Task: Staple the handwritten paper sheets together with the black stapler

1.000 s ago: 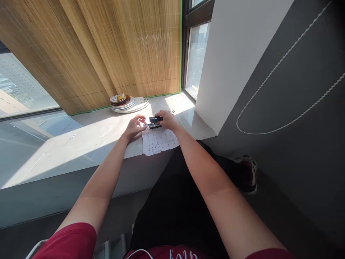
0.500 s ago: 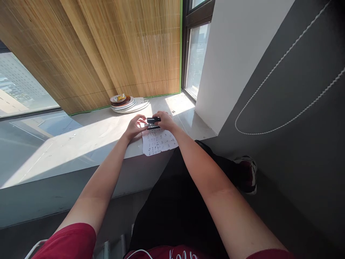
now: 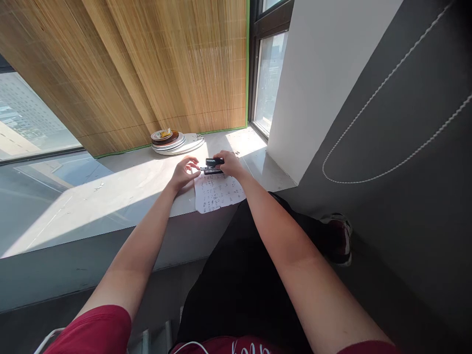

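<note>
A black stapler (image 3: pixel 214 171) lies over a handwritten sheet of paper (image 3: pixel 217 194) on the sill. Its upper arm is lifted apart from the base, and a thin metal strip shows between them at the left end. My right hand (image 3: pixel 229 163) grips the stapler from its right end, the fingers around the upper arm. At the left end, my left hand (image 3: pixel 183 174) has its thumb and a finger brought together in a pinch by the metal strip. What sits between those fingertips is too small to make out.
Behind my hands, a stack of plates (image 3: pixel 168 142) stands on the pale windowsill (image 3: pixel 125 187) against a bamboo blind (image 3: pixel 165 64). Small dark bits (image 3: pixel 237 153) lie right of my right hand. A white bead chain (image 3: pixel 354 183) hangs at the right.
The stapler and my right hand have shifted slightly to the right. The gap between my left hand and the stapler's upper arm has widened; the paper lies as before.
</note>
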The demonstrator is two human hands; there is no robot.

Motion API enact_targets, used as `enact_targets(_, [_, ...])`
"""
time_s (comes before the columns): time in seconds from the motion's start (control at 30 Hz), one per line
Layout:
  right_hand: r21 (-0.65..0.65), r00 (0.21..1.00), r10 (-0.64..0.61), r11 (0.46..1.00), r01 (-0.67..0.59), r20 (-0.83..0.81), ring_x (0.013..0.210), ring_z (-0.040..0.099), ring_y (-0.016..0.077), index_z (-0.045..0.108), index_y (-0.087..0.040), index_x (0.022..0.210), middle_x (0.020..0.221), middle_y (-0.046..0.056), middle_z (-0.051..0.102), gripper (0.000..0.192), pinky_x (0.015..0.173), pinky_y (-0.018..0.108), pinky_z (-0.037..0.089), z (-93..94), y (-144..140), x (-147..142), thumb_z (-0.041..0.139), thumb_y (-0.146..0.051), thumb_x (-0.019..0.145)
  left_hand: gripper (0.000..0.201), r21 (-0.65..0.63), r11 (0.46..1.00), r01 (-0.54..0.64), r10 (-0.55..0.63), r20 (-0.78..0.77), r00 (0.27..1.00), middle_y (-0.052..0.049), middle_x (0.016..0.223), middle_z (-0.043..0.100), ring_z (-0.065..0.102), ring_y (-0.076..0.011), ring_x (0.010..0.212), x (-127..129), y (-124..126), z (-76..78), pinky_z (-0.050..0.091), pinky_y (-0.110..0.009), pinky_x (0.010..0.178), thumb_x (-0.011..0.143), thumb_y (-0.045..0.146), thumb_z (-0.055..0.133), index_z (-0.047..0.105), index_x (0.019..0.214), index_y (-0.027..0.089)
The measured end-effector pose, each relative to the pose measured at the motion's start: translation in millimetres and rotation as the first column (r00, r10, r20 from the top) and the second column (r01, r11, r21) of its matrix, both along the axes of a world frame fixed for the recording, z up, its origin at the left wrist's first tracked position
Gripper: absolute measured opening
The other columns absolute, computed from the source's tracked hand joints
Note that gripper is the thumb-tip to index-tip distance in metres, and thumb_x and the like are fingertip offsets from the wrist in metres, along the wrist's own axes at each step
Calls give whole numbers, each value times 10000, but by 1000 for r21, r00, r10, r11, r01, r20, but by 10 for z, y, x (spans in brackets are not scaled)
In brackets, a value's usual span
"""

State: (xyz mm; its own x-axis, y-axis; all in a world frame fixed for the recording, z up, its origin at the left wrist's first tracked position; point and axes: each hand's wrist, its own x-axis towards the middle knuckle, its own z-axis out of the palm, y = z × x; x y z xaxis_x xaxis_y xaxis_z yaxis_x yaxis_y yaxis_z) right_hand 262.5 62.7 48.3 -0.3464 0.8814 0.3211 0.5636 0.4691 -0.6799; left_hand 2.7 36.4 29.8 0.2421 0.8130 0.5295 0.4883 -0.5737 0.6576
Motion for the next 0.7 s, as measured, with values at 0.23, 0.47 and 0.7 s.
enact_targets(0.23, [16, 1000, 23, 1000, -23, -13, 1160, 698, 289, 865, -271, 1171, 1222, 58, 774, 332, 1044, 463, 556, -12, 15, 4, 820, -87, 898, 343, 18, 1000, -5, 5, 17, 1000, -72, 1179, 712, 782, -240, 907, 6, -7, 3, 626, -413, 830, 781, 351, 814, 680, 1071, 228])
enact_targets(0.47, [32, 998, 61, 998, -61, 17, 1149, 662, 300, 873, -259, 1147, 1207, 81, 758, 239, 1042, 492, 542, -28, 24, -10, 812, -184, 928, 346, 22, 1000, 0, 0, 37, 999, -64, 1159, 711, 785, -229, 879, 16, -14, 0, 642, -422, 843, 794, 375, 832, 678, 1065, 224])
enact_targets(0.7, [48, 996, 77, 996, -79, 37, 1129, 653, 297, 879, -263, 1108, 1179, 70, 754, 229, 1023, 466, 513, -37, 38, -29, 815, -172, 909, 409, 24, 999, 42, -44, 80, 996, -49, 1126, 689, 805, -228, 861, -7, 36, -46, 657, -397, 795, 805, 452, 914, 678, 1041, 215])
